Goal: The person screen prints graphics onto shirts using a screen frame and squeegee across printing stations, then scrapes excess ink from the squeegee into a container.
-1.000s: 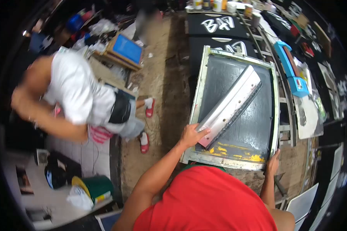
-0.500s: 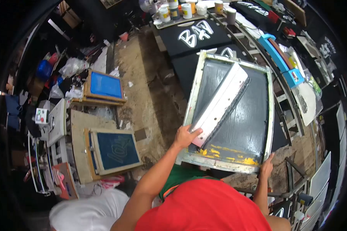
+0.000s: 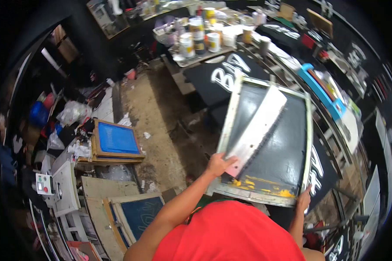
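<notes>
A pale-edged frame (image 3: 308,130) with a dark mesh is held up in front of my red shirt. My left hand (image 3: 220,166) is closed at its near left corner, the thumb lying over the lower end of a long silver squeegee (image 3: 265,117). That squeegee rests diagonally across the mesh. At the near right corner my right hand (image 3: 304,200) grips the frame's edge. Yellow ink (image 3: 285,193) is smeared along the near end of the mesh. Beyond and beneath the frame lie black panels with white lettering (image 3: 231,71).
Ink tubs (image 3: 213,42) stand on the far bench end. A blue tool (image 3: 322,90) lies on the right-hand rails. On the left are a blue-mesh screen (image 3: 116,138), a dark screen (image 3: 139,215) and a control box (image 3: 44,184). Brown floor (image 3: 150,113) runs between.
The view has swung, bringing the tubs lower into sight. My hands still carry the frame and squeegee, now over different panels. The person in white has left the view.
</notes>
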Demonstrator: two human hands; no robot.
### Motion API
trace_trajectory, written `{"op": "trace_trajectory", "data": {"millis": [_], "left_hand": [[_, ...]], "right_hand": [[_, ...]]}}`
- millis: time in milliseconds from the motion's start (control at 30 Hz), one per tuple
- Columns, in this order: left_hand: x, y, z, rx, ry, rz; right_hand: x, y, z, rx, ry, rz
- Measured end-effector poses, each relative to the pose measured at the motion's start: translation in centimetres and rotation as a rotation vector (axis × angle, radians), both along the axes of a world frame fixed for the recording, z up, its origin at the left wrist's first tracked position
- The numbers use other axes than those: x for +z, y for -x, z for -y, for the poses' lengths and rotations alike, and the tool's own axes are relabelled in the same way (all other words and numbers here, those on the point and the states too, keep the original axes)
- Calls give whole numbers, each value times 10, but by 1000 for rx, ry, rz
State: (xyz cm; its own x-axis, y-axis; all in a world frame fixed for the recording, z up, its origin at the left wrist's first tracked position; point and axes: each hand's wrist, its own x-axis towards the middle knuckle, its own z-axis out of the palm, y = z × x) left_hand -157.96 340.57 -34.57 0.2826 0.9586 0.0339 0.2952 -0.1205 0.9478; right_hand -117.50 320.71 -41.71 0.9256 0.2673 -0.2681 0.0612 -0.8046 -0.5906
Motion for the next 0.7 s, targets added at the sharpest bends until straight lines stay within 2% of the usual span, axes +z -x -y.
{"op": "trace_trajectory", "data": {"millis": [33, 67, 100, 133, 167, 200, 233, 300, 333, 400, 500, 567, 633, 700], "left_hand": [[4, 13, -22, -23, -12, -43], [-5, 23, -49, -9, -110, -119], [-13, 37, -74, 11, -202, -201], [5, 52, -89, -29, -151, -157], [43, 60, -110, -81, -80, -123], [71, 74, -115, -97, -6, -97], [73, 86, -133, -112, -2, -105], [69, 96, -170, -114, -153, -167], [63, 103, -192, -150, -128, -343], [54, 109, -242, -236, -91, -108], [73, 131, -302, -312, -42, -5], [58, 144, -363, -353, -18, -11], [77, 158, -409, -362, -5, -38], [96, 171, -462, -366, -69, -172]], "right_hand": [[-3, 10, -9, 31, 38, -116], [-7, 28, -23, -45, 25, -75], [0, 45, -30, 33, 34, -95], [11, 67, -42, 9, 12, -62], [19, 69, -60, 38, 45, -107], [28, 95, -68, 14, -28, -51], [30, 112, -75, -35, -31, -48], [23, 130, -88, -151, 25, -95], [21, 143, -93, -48, 63, -91], [33, 163, -124, -177, 37, -125], [77, 219, -183, -254, 71, -129], [78, 247, -227, -291, 101, -139], [78, 272, -275, -332, 99, -135], [84, 293, -320, -324, 136, -193]]}}
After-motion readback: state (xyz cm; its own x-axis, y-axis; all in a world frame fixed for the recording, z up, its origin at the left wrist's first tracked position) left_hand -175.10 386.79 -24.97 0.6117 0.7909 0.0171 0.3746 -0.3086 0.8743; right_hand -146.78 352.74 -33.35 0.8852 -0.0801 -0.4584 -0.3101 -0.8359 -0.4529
